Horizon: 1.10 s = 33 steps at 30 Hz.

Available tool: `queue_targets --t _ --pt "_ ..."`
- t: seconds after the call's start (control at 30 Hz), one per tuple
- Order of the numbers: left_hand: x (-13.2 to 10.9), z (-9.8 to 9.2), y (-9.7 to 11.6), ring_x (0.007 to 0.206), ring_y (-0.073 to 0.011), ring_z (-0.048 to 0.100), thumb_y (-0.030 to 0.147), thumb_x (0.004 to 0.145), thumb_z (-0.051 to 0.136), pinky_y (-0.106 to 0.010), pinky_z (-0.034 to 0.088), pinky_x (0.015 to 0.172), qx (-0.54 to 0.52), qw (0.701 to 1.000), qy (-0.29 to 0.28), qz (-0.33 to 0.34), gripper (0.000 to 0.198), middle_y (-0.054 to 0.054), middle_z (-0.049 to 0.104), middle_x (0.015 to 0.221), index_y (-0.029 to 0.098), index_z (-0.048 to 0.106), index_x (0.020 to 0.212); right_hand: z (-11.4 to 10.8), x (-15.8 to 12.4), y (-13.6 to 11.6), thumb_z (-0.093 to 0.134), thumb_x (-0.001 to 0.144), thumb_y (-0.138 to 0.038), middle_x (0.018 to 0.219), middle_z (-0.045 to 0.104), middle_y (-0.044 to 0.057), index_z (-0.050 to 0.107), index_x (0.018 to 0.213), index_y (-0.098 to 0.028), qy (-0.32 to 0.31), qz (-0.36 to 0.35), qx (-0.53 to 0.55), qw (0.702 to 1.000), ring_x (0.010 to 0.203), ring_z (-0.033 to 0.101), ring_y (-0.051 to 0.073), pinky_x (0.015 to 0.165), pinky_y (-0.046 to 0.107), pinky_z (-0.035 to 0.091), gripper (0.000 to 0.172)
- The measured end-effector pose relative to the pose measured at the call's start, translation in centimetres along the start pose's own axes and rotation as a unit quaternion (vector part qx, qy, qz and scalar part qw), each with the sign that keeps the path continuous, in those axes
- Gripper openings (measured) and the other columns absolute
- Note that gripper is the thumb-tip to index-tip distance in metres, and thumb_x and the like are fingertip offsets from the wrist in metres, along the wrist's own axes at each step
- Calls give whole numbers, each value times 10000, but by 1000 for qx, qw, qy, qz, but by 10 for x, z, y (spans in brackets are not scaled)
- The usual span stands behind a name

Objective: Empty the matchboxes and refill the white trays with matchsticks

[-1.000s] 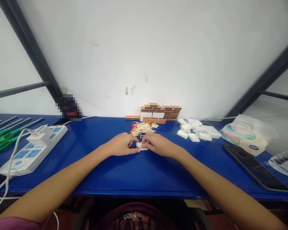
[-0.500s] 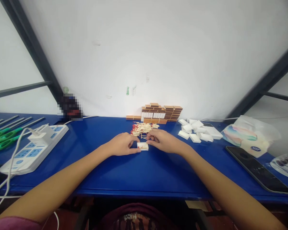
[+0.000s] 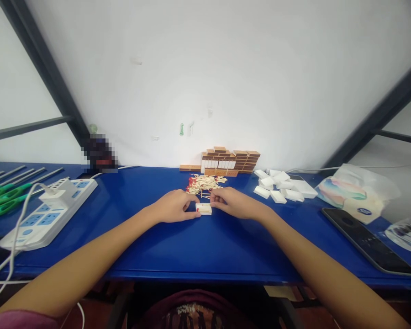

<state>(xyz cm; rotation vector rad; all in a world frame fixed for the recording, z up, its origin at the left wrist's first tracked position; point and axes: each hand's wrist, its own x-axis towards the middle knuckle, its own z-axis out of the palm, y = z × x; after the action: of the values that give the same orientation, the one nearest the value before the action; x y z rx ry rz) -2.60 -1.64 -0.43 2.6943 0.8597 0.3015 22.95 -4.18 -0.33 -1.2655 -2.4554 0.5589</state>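
Observation:
A small white matchbox tray [image 3: 204, 209] with a few red-tipped matches in it lies on the blue table [image 3: 205, 246]. My left hand [image 3: 174, 206] rests with curled fingers against the tray's left end. My right hand [image 3: 231, 201] is pinched just behind the tray's right side, and whatever its fingertips hold is too small to name. A loose heap of matches [image 3: 205, 183] lies just beyond both hands. Behind it, stacked brown matchbox sleeves [image 3: 230, 161] stand against the wall.
Several empty white trays [image 3: 281, 188] lie to the right. Farther right are a black phone [image 3: 368, 240] and a tissue pack [image 3: 354, 195]. A white power strip [image 3: 48, 211] with a cable and green-handled tools [image 3: 5, 194] lie at the left.
My right hand drew back off the tray towards the match heap, uncovering the tray. It now sits pinched just behind the tray. My left hand has stayed put.

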Motion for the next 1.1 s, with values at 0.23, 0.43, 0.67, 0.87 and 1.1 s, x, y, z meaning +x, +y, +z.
queue_targets --t 0.23,0.43,0.67,0.87,1.1 --pt "0 1 0 568 -135 566 466 909 674 -261 329 570 -1 1000 5 5 350 17 643 655 186 731 1111 10 3 -6 624 960 -208 795 644 20 656 868 -190 32 -44 -34 998 749 555 160 657 264 373 99" --pt "0 0 0 558 -129 558 452 907 681 -257 335 574 -8 1000 2 6 328 21 634 641 185 736 1087 7 5 2 575 998 -239 841 640 33 665 897 -187 88 -32 -51 994 765 563 163 686 275 384 145" --pt "-1 1 7 579 -134 579 480 903 683 -259 372 593 -40 999 13 27 369 22 637 655 191 730 1128 8 9 26 641 951 -264 899 637 49 673 854 -179 125 26 -67 990 799 579 170 702 275 395 133" --pt "0 4 4 564 -137 575 492 891 695 -265 342 576 -19 1000 -10 17 349 26 638 637 201 740 1079 26 16 25 674 954 -304 934 624 45 665 877 -183 117 44 -69 990 819 587 172 745 281 416 143" --pt "0 0 1 584 -143 578 502 898 679 -266 326 569 8 1000 2 -6 361 11 664 671 192 738 1072 18 12 31 606 998 -228 968 612 56 628 909 -178 92 37 -71 993 864 581 180 773 276 423 105"
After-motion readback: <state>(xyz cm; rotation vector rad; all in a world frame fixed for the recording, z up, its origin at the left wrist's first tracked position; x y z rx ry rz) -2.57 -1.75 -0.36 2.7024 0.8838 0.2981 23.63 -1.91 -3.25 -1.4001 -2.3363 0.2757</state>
